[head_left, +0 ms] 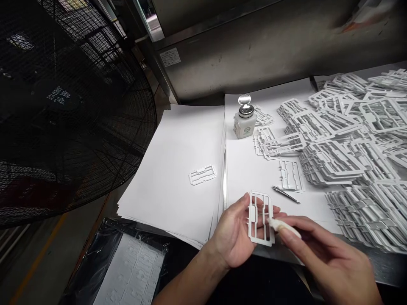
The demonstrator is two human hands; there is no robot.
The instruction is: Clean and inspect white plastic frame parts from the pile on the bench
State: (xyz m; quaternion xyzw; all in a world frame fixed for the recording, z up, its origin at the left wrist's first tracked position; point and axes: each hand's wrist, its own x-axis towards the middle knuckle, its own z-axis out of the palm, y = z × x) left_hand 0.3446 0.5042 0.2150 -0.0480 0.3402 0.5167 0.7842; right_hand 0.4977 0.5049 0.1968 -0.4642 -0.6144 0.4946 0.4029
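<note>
— Fingers (254, 214) of the left hand (233, 237) pinch a white plastic frame (261, 218), aren't they?

— Yes, thumb at its left edge, the other fingertips behind it, so the frame stands upright above the palm at the table's near edge. The right hand (321, 250) pinches a small white swab (281, 225), whose tip touches the frame's right side.

— Can you see the right hand's grip clearly?

— Not well; it's blurred, and the wrist is cut off at the bottom.

— And beyond?

— Tweezers (285, 194) lie on the paper just past the frame, a lone frame (202, 174) on the stacked sheets (171, 169) to the left, then a dispenser bottle (244, 120). Heaped frames (349, 152) run off the right edge. A black fan guard (63, 110) blocks the left.
</note>
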